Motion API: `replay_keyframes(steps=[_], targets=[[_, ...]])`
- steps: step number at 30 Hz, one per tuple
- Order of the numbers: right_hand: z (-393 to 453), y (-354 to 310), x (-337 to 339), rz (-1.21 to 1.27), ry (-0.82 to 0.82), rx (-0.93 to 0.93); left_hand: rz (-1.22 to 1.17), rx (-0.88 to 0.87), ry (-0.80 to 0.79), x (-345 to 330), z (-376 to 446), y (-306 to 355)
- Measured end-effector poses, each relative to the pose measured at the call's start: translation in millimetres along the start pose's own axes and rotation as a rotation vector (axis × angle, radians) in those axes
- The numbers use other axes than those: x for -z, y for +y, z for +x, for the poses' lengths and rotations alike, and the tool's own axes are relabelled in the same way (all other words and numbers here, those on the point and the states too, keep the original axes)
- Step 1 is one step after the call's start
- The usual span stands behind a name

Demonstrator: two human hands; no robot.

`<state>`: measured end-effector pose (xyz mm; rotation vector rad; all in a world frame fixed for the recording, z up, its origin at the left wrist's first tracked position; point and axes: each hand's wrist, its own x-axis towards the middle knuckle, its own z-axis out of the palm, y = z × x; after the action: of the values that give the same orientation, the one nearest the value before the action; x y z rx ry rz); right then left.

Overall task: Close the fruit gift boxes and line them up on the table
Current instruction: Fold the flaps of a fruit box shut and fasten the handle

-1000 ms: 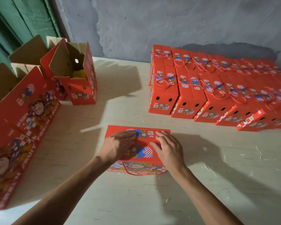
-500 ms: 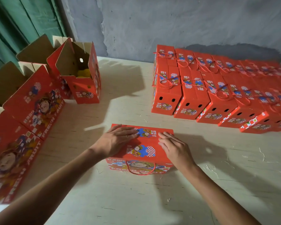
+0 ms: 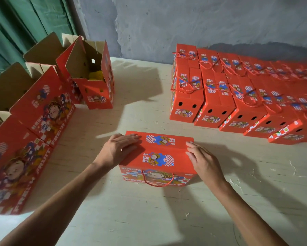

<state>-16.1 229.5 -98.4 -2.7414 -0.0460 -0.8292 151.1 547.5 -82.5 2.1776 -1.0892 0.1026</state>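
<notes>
A red fruit gift box (image 3: 158, 153) stands in front of me on the pale table (image 3: 149, 219), its top flaps folded flat and a red cord handle hanging on its near face. My left hand (image 3: 117, 150) lies flat on the left end of the top, fingers straight. My right hand (image 3: 200, 158) rests with straight fingers on the right end of the top. Several closed boxes (image 3: 229, 96) stand lined up in two rows at the right back. Open boxes (image 3: 94, 82) with raised cardboard flaps stand along the left; yellow fruit shows inside one.
A grey plaster wall (image 3: 184, 23) runs behind the table and a green curtain (image 3: 25, 23) hangs at the back left. More open boxes (image 3: 25, 148) line the table's left edge. Bare table lies between the left boxes and the closed rows.
Both hands have slid apart along the box top, from near its middle to its left and right ends. The box has stayed in place.
</notes>
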Motion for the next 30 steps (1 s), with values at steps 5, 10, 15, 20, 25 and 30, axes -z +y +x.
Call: replay_keyframes(steps=[5,10,15,20,25,30], targets=[[-0.6,0.5,-2.0,-0.049,0.013,0.016,-0.023,-0.002,-0.063,4.6,-0.6,1.1],[-1.1,-3.2,2.4,-0.042,0.017,-0.001,-0.014,-0.113,-0.252,20.5,-2.5,-7.4],[4.1,-10.1,4.8,-0.011,0.022,-0.054,0.132,-0.190,-0.189,16.9,-9.3,-6.7],[5.0,-17.6,3.4,-0.100,0.029,-0.025,0.241,-0.206,-0.022,4.3,-20.3,7.7],[8.0,-18.5,4.5,-0.219,0.002,0.036,0.313,-0.222,0.014,2.4,-18.2,15.9],[25.1,-26.3,4.3,-0.335,-0.050,0.075,0.348,-0.226,0.028,9.6,-3.7,20.1]])
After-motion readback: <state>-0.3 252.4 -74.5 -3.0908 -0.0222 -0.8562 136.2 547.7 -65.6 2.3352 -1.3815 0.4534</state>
